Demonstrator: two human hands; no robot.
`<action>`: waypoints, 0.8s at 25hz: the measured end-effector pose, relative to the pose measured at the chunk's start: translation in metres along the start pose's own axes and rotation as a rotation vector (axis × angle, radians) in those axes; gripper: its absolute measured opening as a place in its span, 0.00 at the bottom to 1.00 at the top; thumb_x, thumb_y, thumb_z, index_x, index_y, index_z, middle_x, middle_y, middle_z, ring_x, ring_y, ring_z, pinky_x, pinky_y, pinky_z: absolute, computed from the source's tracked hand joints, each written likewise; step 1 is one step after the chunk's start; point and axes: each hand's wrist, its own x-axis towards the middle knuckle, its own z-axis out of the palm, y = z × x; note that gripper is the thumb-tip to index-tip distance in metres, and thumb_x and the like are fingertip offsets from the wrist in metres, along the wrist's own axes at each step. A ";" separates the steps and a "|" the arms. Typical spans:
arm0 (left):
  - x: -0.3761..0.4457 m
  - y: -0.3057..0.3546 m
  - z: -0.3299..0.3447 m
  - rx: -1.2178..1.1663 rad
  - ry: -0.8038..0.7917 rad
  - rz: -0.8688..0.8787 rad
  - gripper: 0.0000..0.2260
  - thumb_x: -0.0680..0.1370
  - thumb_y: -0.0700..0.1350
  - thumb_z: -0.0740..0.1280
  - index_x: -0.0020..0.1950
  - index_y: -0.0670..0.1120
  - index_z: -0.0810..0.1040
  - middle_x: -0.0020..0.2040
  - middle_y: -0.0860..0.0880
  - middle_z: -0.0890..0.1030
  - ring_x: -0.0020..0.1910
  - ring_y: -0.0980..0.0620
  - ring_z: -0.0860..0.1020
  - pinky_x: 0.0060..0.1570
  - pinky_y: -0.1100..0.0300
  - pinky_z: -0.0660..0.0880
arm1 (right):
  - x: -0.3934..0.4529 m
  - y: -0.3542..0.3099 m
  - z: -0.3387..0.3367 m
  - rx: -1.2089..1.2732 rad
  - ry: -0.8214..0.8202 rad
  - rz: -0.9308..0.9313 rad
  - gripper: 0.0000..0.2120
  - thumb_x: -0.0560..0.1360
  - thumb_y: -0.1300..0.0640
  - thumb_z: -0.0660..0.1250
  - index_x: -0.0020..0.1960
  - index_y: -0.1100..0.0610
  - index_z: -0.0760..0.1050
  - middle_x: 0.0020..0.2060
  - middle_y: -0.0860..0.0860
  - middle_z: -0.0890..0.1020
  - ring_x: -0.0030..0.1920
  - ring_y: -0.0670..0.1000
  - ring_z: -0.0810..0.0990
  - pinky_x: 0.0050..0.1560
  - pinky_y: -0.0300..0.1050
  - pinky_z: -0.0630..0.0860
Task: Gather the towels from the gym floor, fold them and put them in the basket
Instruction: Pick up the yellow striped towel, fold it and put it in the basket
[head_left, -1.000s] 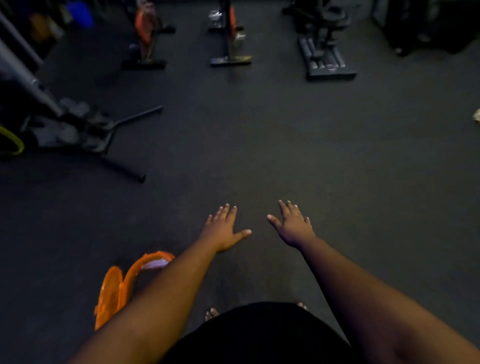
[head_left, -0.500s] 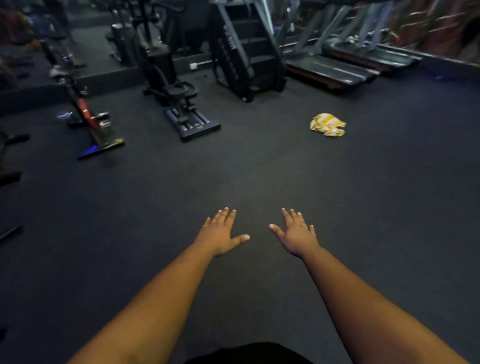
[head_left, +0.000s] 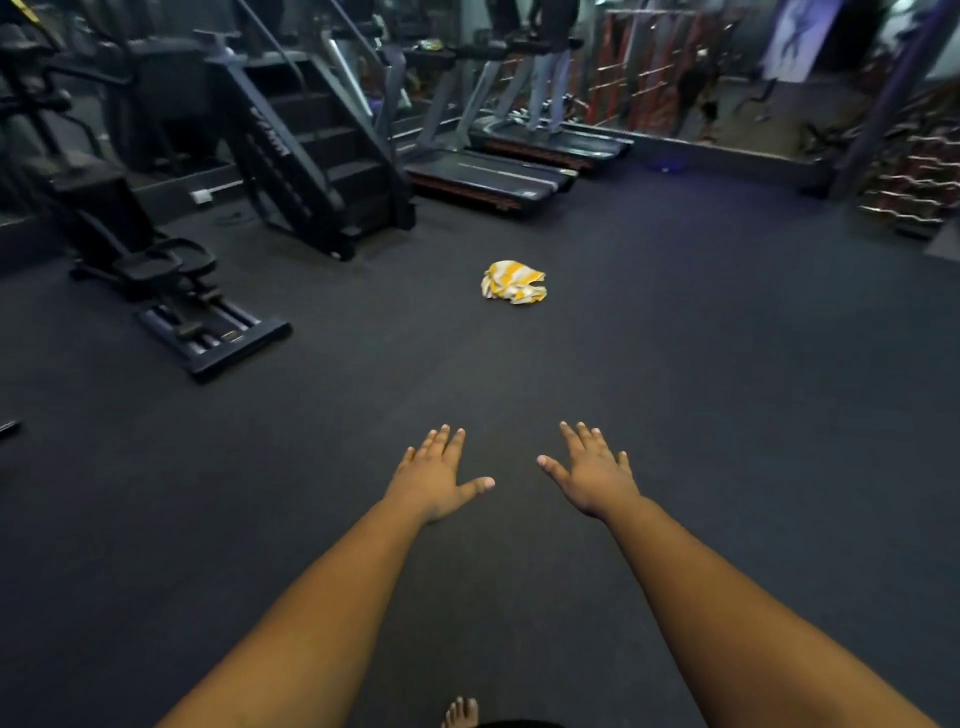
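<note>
A crumpled yellow-and-white striped towel (head_left: 514, 282) lies on the dark gym floor, straight ahead and well beyond my reach. My left hand (head_left: 434, 475) and my right hand (head_left: 592, 478) are stretched out in front of me, palms down, fingers spread, holding nothing. Both hover over bare floor, side by side, apart from the towel. The basket is not in view.
A stair-climber machine (head_left: 317, 150) and an elliptical (head_left: 171, 291) stand at the left. Treadmills (head_left: 493, 176) line the back, with a person standing on one (head_left: 545, 62). Weight racks (head_left: 909, 182) sit at the right. My bare toes (head_left: 460, 714) show at the bottom edge.
My view has swung right and upward: the orange basket beside me left the frame, and the towel came into view and now sits near the middle. Both hands stay spread out ahead.
</note>
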 end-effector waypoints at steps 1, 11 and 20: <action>0.028 0.005 -0.010 0.009 -0.016 0.019 0.46 0.76 0.75 0.54 0.84 0.50 0.41 0.84 0.48 0.43 0.83 0.48 0.44 0.80 0.45 0.47 | 0.020 0.004 -0.012 -0.002 0.005 0.021 0.40 0.78 0.27 0.48 0.83 0.46 0.43 0.83 0.49 0.46 0.82 0.52 0.42 0.79 0.65 0.46; 0.280 0.064 -0.062 0.045 -0.084 0.077 0.47 0.76 0.75 0.54 0.84 0.50 0.40 0.84 0.48 0.42 0.83 0.48 0.43 0.80 0.45 0.46 | 0.233 0.086 -0.086 0.054 -0.006 0.106 0.40 0.78 0.27 0.47 0.83 0.46 0.42 0.83 0.48 0.45 0.82 0.51 0.41 0.79 0.64 0.44; 0.481 0.115 -0.105 0.018 -0.112 -0.018 0.46 0.76 0.75 0.54 0.84 0.50 0.39 0.84 0.48 0.42 0.83 0.48 0.44 0.80 0.44 0.48 | 0.447 0.147 -0.156 0.035 -0.102 0.049 0.40 0.79 0.28 0.48 0.83 0.46 0.42 0.82 0.48 0.44 0.82 0.52 0.41 0.79 0.65 0.44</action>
